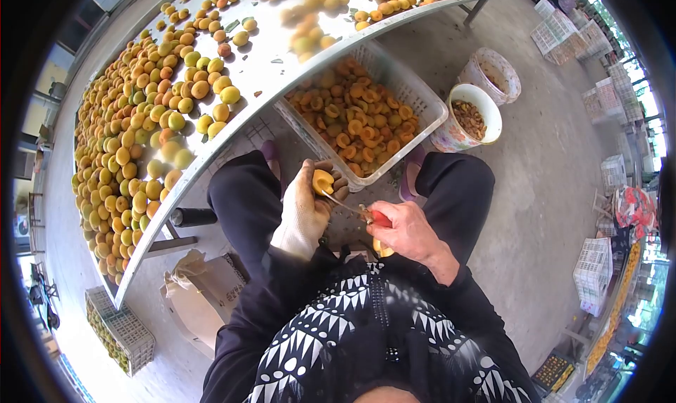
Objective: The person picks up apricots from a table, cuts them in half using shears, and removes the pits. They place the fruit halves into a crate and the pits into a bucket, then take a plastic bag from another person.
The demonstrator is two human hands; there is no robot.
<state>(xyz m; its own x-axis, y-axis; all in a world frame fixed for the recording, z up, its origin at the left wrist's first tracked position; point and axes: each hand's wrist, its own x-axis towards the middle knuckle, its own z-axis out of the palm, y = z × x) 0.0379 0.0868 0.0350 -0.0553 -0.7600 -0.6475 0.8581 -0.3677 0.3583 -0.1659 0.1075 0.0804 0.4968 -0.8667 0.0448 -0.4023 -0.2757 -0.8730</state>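
My left hand (301, 211), in a white glove with bare fingertips, cups an apricot half (323, 182) with its cut face up. My right hand (412, 235) is wrapped around the red handle of a small knife (345, 205). The thin blade reaches left to the edge of the fruit. Under the right hand shows another piece of apricot (382, 249), partly hidden by the fingers. Just beyond both hands, between the knees, a white plastic crate (431, 107) holds many halved apricots (355, 118).
A metal-edged table (264, 68) spread with whole apricots (134, 153) curves across the left and top. Right of the crate stand a bucket of pits (451, 137) and a second bucket (512, 86). Cardboard (201, 290) lies at lower left; stacked crates (556, 33) line the right.
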